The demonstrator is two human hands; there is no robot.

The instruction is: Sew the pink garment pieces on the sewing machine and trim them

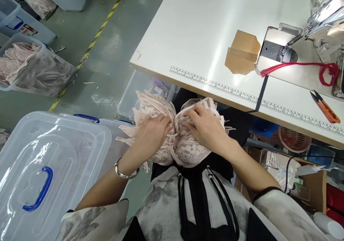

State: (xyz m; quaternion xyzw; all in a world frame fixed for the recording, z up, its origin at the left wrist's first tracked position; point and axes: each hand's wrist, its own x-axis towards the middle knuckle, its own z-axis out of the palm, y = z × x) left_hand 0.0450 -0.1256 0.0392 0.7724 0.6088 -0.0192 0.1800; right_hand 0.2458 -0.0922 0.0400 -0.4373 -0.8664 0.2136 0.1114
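A stack of pale pink lace bras (192,151) lies across my lap, cups nested and facing up. My left hand (154,130) rests over the left cups, its fingers curled and pinching lace near the centre. On the other side my right hand (202,124) bends over the right cups, thumb and fingertips closed on the lace edge. Both pinches are close to the middle join, a short gap apart. Loose straps and band ends stick out at both sides of the stack.
A white table (209,26) with a printed ruler edge stands ahead. On it are a sewing machine (301,44), cardboard (243,53), red strip (292,66) and orange thread snips (325,106). A lidded plastic bin (61,162) is at my left; a cardboard box (317,187) sits at right.
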